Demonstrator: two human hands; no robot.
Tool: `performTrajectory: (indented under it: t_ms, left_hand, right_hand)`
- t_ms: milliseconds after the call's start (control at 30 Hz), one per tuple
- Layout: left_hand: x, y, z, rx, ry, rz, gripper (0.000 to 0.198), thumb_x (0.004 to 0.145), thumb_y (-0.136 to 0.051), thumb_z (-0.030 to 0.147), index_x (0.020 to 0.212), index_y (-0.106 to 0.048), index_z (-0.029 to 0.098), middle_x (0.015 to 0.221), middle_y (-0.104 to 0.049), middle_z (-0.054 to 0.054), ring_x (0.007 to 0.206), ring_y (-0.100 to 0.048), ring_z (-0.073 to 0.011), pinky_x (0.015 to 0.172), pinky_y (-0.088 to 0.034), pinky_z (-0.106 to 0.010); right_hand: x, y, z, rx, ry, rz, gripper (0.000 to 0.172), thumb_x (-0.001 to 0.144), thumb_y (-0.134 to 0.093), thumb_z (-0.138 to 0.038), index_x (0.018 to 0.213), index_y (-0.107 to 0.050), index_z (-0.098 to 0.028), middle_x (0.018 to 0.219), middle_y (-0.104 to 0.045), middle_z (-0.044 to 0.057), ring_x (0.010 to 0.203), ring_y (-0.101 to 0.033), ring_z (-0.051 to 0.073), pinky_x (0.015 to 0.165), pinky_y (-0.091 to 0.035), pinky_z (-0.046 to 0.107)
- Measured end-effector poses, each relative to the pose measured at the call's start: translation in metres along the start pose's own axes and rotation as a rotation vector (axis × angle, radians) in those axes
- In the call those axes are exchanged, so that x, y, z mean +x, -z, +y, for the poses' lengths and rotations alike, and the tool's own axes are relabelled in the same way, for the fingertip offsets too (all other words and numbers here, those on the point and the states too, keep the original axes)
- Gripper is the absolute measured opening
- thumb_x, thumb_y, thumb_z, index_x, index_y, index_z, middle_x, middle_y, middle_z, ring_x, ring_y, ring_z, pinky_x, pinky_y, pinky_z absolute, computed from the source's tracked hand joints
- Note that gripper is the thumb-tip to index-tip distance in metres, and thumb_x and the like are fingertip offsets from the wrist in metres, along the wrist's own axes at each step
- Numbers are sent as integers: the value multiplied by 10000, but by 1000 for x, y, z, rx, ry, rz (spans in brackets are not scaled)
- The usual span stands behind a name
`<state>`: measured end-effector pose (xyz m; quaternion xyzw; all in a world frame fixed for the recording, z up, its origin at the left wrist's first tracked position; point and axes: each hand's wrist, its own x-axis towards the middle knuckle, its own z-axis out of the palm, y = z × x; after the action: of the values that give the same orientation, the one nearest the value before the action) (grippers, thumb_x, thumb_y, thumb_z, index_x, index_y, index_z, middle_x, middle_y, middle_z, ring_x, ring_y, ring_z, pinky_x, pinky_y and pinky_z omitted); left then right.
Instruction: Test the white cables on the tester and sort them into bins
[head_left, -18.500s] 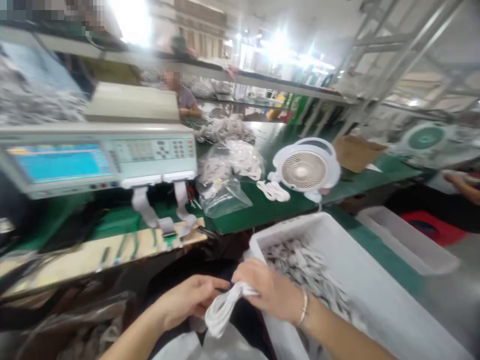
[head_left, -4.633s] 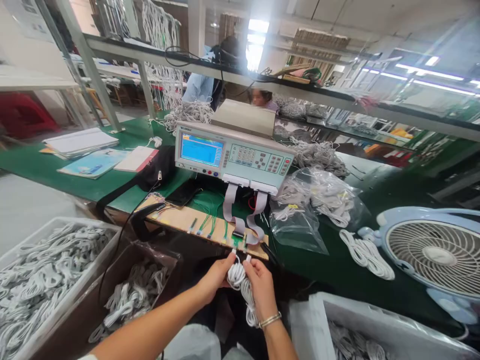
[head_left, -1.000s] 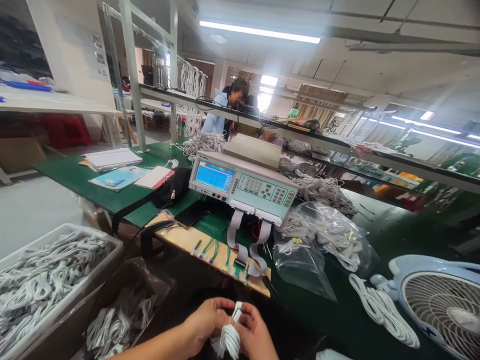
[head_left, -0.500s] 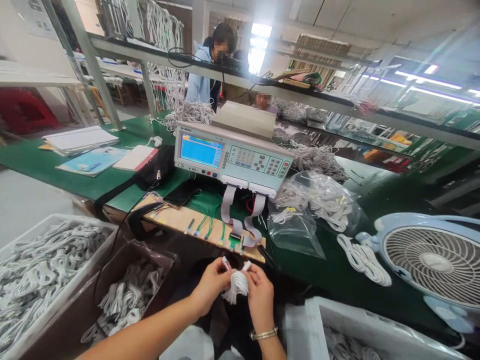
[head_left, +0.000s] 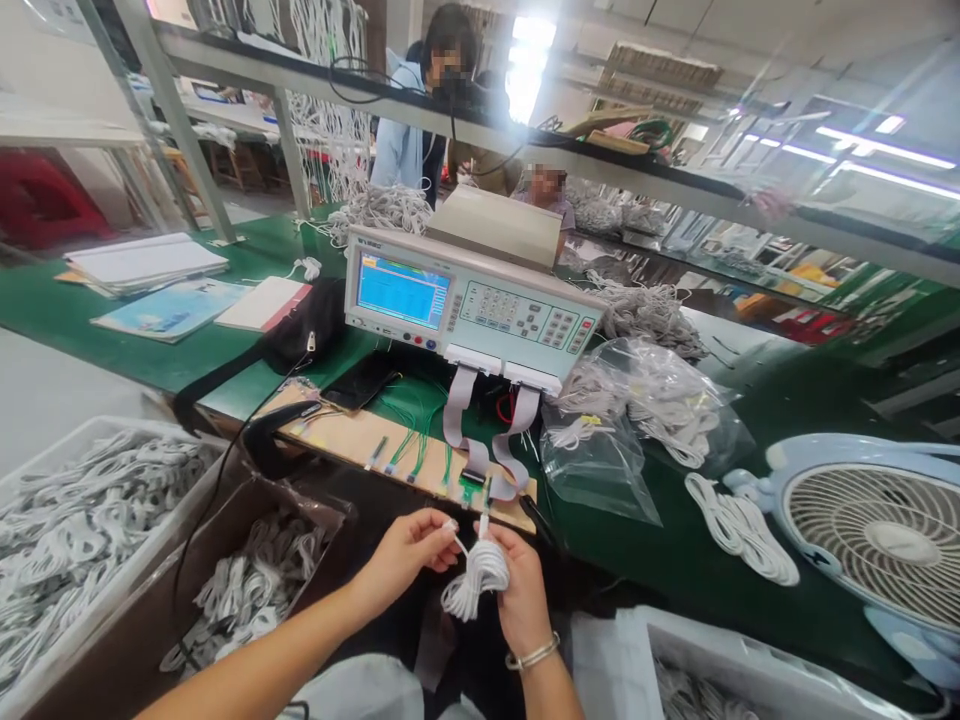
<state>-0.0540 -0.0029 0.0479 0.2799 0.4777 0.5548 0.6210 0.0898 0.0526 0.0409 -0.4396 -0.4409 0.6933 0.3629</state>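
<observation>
A coiled white cable (head_left: 474,585) hangs in a bundle between my hands. My left hand (head_left: 417,548) pinches one of its white plug ends, just left of the coil. With its fingers closed on the other plug end, my right hand (head_left: 519,578) holds that plug against the front edge of a wooden board (head_left: 341,438). It meets a small green circuit board there; whether it is inserted I cannot tell. Grey ribbon cables (head_left: 459,405) run from the board up to a bench tester (head_left: 480,300) with a lit blue screen.
Left of me stand a white bin (head_left: 112,428) and a brown box (head_left: 127,600), both holding coiled cables. Another white bin (head_left: 630,640) is at lower right. A fan (head_left: 892,540), a loose cable coil (head_left: 739,530) and bagged cables (head_left: 622,430) lie right. Two people are behind the shelf.
My right hand has brought its plug up to the board's edge. The left hand has drawn slightly left and the two plugs are at different heights. The camera view has shifted slightly.
</observation>
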Motion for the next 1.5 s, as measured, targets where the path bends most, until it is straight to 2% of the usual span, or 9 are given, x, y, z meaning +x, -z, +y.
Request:
performTrajectory:
  t_ms: [67, 167, 367, 533, 767, 933, 1100, 1233, 1500]
  left_hand:
    - [0, 3, 4, -4, 39, 38, 296, 668, -580, 395, 756, -519, 118, 669, -589, -36, 563, -527, -90, 531, -416, -206]
    - [3, 3, 7, -71, 118, 77, 270, 630, -621, 362, 692, -493, 132, 652, -577, -13, 532, -500, -63, 508, -402, -177]
    - [12, -10, 3, -150, 211, 41, 238, 593, -637, 293, 621, -463, 133, 591, -568, -5, 459, -473, -46, 468, -391, -164]
    - [15, -20, -2, -220, 194, 148, 232, 577, -642, 274, 592, -459, 132, 557, -551, 0, 442, -460, -47, 454, -389, -165]
    - [13, -31, -18, -345, 53, 250, 272, 595, -657, 348, 620, -521, 114, 554, -526, 10, 475, -456, -35, 513, -387, -157]
    - [16, -23, -16, -333, 93, 179, 296, 558, -683, 364, 632, -555, 108, 531, -489, 27, 448, -400, -28, 478, -331, -157]
    - [17, -18, 0, -266, 223, 40, 442, 597, -583, 517, 776, -606, 114, 614, -467, 23, 448, -347, -27, 438, -246, -166]
    - [24, -22, 5, -209, 214, 59, 512, 560, -558, 587, 744, -615, 112, 575, -440, 28, 427, -304, -31, 434, -204, -182]
    - [29, -21, 5, -174, 174, 94, 464, 563, -579, 541, 718, -604, 104, 584, -472, 12, 430, -309, -42, 447, -209, -192]
  right_hand:
    - [0, -3, 3, 59, 36, 26, 241, 648, -624, -315, 801, -646, -129, 598, -595, 7, 473, -455, 92, 446, -355, 194]
    - [-1, -2, 1, -31, 120, 25, 231, 664, -618, -298, 822, -638, -131, 669, -620, 25, 557, -506, 117, 520, -396, 211]
    - [-10, 9, -11, -194, 66, -86, 297, 649, -645, -295, 893, -608, -130, 630, -622, 22, 541, -522, 121, 469, -394, 200]
    - [-14, 10, -7, -196, 75, -53, 297, 643, -646, -313, 858, -599, -113, 630, -620, 32, 504, -509, 110, 410, -375, 182]
    - [-9, 7, 2, -144, 37, -24, 317, 669, -613, -375, 851, -595, -115, 582, -588, 5, 434, -456, 87, 354, -339, 173]
    - [-10, 3, -2, -101, 8, -22, 330, 688, -592, -397, 879, -588, -128, 550, -547, -21, 412, -416, 72, 339, -327, 164]
    - [-6, 3, -9, -128, -54, -17, 361, 674, -596, -424, 880, -597, -127, 471, -491, -43, 367, -375, 65, 303, -285, 154]
    - [8, 5, -5, -204, -80, -15, 441, 614, -610, -499, 851, -616, -127, 392, -455, -54, 307, -344, 70, 266, -248, 171]
    - [15, -6, -9, -231, -45, -36, 430, 576, -617, -529, 722, -630, -125, 404, -499, -30, 321, -390, 91, 299, -270, 196]
